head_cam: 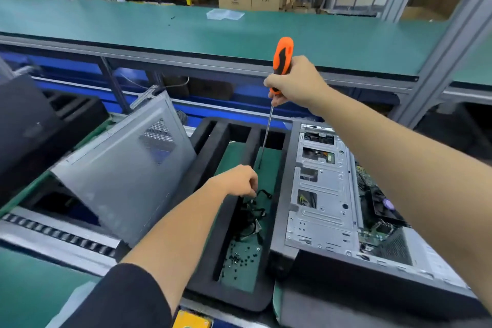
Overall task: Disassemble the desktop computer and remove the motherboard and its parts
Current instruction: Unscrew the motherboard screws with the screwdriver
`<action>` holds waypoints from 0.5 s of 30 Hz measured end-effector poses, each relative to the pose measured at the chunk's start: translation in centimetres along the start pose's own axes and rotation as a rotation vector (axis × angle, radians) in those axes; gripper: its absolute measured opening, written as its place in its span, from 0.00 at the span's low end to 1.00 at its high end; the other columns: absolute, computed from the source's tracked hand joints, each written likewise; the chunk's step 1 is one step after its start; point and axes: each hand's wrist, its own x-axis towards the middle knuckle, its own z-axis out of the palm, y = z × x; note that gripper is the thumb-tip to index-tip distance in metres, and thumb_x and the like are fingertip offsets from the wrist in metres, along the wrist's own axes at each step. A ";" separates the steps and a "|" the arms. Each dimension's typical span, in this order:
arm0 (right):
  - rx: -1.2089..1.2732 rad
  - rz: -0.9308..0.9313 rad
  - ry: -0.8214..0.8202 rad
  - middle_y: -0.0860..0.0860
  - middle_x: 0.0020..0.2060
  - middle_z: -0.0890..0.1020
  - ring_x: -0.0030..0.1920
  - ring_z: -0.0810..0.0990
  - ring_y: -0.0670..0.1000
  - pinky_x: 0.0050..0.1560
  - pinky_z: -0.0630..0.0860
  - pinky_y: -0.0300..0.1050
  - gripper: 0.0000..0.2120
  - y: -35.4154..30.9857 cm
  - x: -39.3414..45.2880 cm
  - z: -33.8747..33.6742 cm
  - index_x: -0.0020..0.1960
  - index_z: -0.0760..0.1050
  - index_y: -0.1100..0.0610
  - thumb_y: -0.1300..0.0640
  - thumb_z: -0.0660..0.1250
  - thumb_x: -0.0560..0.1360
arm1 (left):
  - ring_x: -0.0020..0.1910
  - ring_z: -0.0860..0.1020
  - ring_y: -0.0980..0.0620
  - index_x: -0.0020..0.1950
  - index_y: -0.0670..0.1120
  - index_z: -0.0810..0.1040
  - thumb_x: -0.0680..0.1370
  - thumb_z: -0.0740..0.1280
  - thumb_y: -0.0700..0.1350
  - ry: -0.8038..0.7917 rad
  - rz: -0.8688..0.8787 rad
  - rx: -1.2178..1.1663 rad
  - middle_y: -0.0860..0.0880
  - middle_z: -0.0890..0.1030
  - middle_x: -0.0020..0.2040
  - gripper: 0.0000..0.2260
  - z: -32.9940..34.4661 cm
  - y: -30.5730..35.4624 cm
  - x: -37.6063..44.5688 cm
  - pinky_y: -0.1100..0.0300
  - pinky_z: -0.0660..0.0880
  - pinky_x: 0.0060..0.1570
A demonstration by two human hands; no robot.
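At centre frame the right hand [295, 82] was wrapped around the orange-and-black handled screwdriver [282, 60], holding it upright with its long steel shaft pointing down toward the black foam parts tray [213, 269], probably parked out of the way while the other hand worked. Below it, the left hand [237, 180] reached into the tray's green-floored compartment, fingers curled over a tangle of black cables [254, 210]; whether it actually pinched a cable could not be told. Small black screws [239, 257] lay loose nearer the tray's lower end, seemingly collected there. The open grey metal computer case [322, 194] lay on its side at lower right, its green motherboard [372, 231] mostly hidden behind the right forearm. A detached grey side panel [125, 176] leaned at left.
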 end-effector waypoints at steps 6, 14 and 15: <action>-0.067 0.002 -0.035 0.61 0.35 0.82 0.32 0.83 0.56 0.42 0.84 0.50 0.10 0.4 -0.2 -0.2 0.35 0.69 0.58 0.63 0.68 0.72 | 0.42 0.78 0.52 0.47 0.45 0.81 0.76 0.67 0.42 0.095 -0.010 0.034 0.50 0.81 0.45 0.03 -0.1 0.0 0.3 0.60 0.73 0.43; -0.067 -0.052 0.025 0.60 0.34 0.81 0.26 0.80 0.50 0.32 0.81 0.42 0.09 0.0 -1.2 -3.9 0.36 0.69 0.60 0.64 0.66 0.74 | 0.31 0.74 0.60 0.41 0.46 0.81 0.75 0.60 0.35 0.404 0.065 -0.283 0.56 0.79 0.39 0.12 -4.1 7.6 1.1 0.73 0.68 0.30; -0.056 -0.057 0.051 0.60 0.33 0.80 0.24 0.80 0.50 0.31 0.79 0.41 0.08 -0.1 -1.4 -5.0 0.37 0.69 0.60 0.64 0.65 0.74 | 0.29 0.73 0.60 0.38 0.45 0.81 0.74 0.59 0.34 0.431 0.078 -0.284 0.57 0.78 0.35 0.14 -4.6 9.2 1.3 0.73 0.66 0.28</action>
